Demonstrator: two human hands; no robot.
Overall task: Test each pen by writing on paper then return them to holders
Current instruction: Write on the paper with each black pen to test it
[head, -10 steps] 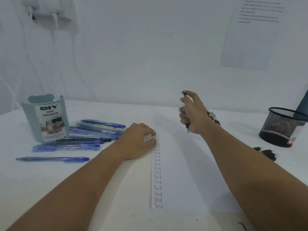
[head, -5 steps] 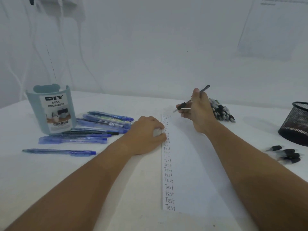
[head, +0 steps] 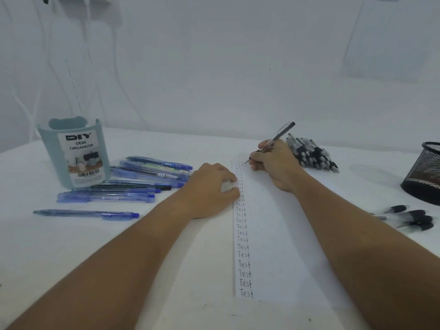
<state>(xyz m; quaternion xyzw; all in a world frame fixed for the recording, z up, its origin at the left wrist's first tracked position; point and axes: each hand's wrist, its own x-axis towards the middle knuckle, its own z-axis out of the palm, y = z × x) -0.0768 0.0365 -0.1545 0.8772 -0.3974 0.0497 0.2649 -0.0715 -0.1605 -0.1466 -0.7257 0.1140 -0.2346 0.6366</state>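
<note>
The pale blue-green holder (head: 73,153) carries a white label reading "DIY" in heavy black capitals, with "DESK ORGANIZER" on 2 lines beneath it; a barcode sits at the label's foot, its digits too small to read. The paper sheet (head: 273,234) bears the handwritten word "Test" repeated in 1 column down its left edge, legible in the lower rows and too small and faint to read near the top. One blue pen (head: 162,164) in the loose group shows a small "DIY" mark on its barrel. Print on the sheet on the wall (head: 392,36) is illegible.
</note>
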